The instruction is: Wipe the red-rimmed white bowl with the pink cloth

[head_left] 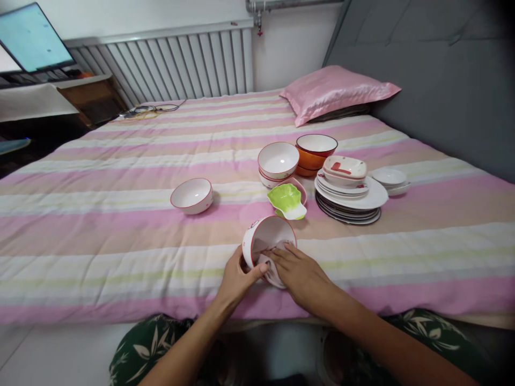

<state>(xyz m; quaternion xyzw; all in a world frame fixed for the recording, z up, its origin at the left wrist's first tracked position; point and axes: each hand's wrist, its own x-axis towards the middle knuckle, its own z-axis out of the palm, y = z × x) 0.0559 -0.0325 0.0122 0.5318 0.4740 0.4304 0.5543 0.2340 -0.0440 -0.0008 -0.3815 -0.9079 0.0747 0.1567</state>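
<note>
"What's in the hands there?"

"A deep white ceramic bowl with a thin red rim (248, 241), tipped on its side above the near edge of the striped bed (120, 236). The left hand (237, 274) pinches its wall, thumb at the rim, the other fingers mostly hidden behind."

"And the right hand (298, 272)?"

"Reaching into the opening, fingers laid out long and slightly apart, pressing a pale, thin cloth (274, 276) to the inside. The hand covers part of it."

"Anything crowding them?"

"Just beyond the bowl, yes: a green and white leaf-shaped dish (286, 199), overlapping a pink bowl (301, 188). Behind those sits a stack of red-rimmed white bowls (278, 160), then orange bowls with white insides (311, 160)."

"That right side looks packed."

"It is. A pile of white plates (376, 194) rests on dark-rimmed plates (349, 217), with squarish red-patterned dishes (345, 168) on top. Small white dishes (389, 177) are just beside it."

"The left is roomier, I see."

"Only one red-rimmed white bowl (192, 195) there, upright, well apart from the stacks. Farther back lie a shiny pink pillow (338, 92) and some thin cables (155, 110), near a white radiator (181, 64)."
</note>
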